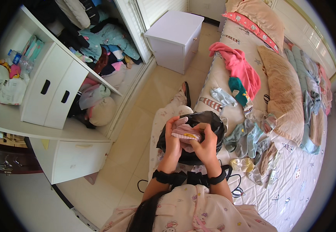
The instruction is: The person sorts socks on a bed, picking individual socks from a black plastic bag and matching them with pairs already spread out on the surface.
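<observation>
Both my hands hold a pink ribbed sock (184, 133), bunched up, with a yellow detail on it. My left hand (172, 140) is closed round its left side, fingers along the upper edge. My right hand (207, 146) grips the other side, thumb and fingers bent against the cloth. Under and behind the sock, a black plastic bag (212, 119) lies spread on my lap; what is in it cannot be seen. Dark straps (217, 178) go round both wrists.
On the bed to my right lie several loose socks (245, 135), a pink garment (239, 67), a teal sock (236, 88) and tan pillows (282, 94). A white nightstand (174, 34) stands ahead. At left are white drawers (54, 87) and an open wardrobe with heaped clothes (110, 42).
</observation>
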Motion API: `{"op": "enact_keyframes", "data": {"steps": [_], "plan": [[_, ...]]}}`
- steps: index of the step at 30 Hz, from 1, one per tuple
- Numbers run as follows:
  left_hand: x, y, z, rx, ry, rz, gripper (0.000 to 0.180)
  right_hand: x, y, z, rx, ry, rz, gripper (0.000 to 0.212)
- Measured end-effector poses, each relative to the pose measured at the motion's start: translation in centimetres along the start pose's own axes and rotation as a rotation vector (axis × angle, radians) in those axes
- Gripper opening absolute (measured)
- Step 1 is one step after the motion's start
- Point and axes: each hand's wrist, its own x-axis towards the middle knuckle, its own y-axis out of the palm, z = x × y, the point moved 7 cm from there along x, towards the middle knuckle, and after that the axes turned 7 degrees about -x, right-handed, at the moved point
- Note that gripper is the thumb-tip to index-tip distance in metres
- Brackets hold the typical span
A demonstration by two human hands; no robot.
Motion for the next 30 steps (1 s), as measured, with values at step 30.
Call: {"op": "enact_keyframes", "data": {"steps": [30], "plan": [[-1.8, 4.4, -4.0, 0.109, 0.110, 0.108, 0.058, 0.2, -3.5, 2.9, -0.269, -0.189, -0.053, 0.034]]}}
